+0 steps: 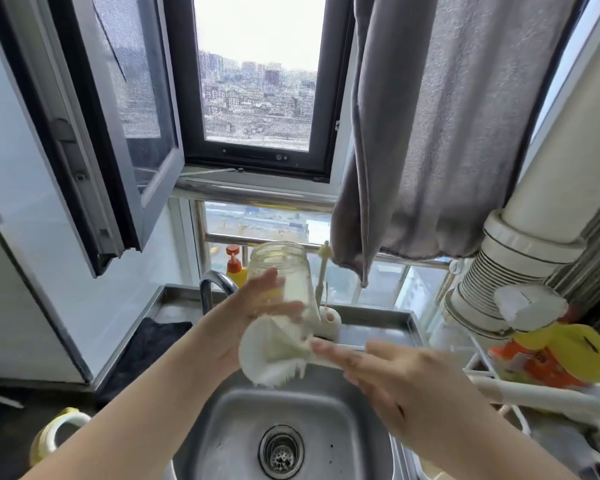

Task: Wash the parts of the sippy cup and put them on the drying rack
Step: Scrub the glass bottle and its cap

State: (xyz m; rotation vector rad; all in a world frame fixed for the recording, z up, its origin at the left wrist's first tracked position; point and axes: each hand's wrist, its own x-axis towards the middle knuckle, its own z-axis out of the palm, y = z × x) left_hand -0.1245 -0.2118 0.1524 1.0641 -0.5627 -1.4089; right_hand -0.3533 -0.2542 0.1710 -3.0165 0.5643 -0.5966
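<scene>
My left hand [253, 317] grips a clear sippy cup body [278, 268] and holds it up over the sink, mouth pointing up and away. My right hand [392, 379] holds the handle of a white bottle brush. The fluffy head of the bottle brush [269, 356] sits just below the cup's base, touching my left palm. A yellow and white handled cup part [54, 436] lies on the dark counter at the lower left. The picture of both hands is blurred.
The steel sink [343, 431] with its drain [281, 452] lies below my hands. Behind the hands are the faucet [215, 284], an orange-pump soap bottle [234, 268] and a thin straw brush [324, 261]. A white wire rack [478, 370] with yellow packages stands right.
</scene>
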